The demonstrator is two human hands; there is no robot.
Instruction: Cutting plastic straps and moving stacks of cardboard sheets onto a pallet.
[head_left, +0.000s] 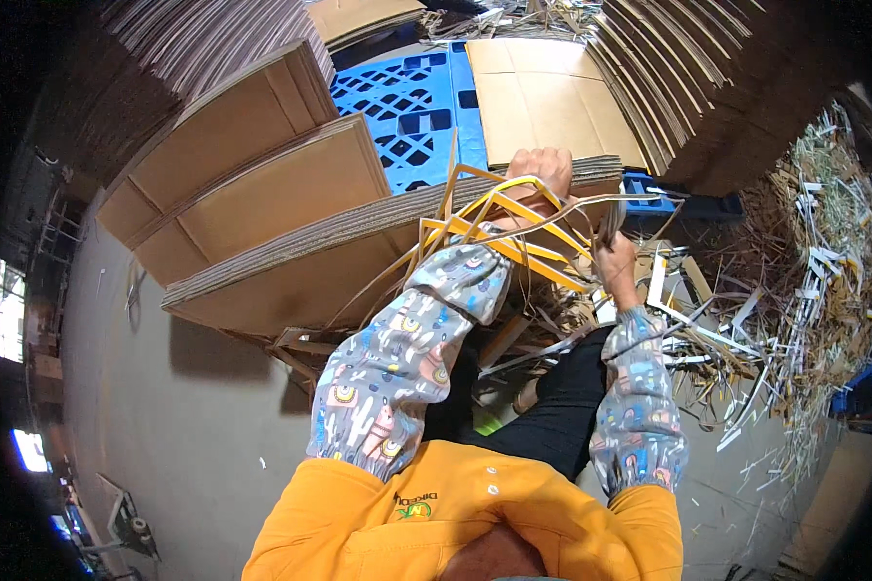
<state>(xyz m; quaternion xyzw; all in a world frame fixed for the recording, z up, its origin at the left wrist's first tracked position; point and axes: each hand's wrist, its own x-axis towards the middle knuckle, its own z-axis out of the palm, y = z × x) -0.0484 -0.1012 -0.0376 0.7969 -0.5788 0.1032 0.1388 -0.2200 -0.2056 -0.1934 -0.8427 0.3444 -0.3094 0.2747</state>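
The left hand (541, 172) curls closed over the far edge of a thick brown corrugated-cardboard stack (329, 237), beside a blue plastic lattice pallet (397, 116). The right hand (616, 269) bends at its right end, grip unclear; yellow-edged cardboard strips (525, 259) drape the left forearm.

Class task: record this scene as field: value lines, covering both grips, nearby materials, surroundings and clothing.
Left grip: at the upper edge of a thick stack of brown cardboard sheets, near its right end
Right grip: at that stack's right end; finger closure unclear
Strips: yellow-edged strips across the left wrist
Beyond: blue plastic pallet
Right side: heap of shredded scraps
Clothing: orange top, patterned grey sleeve covers
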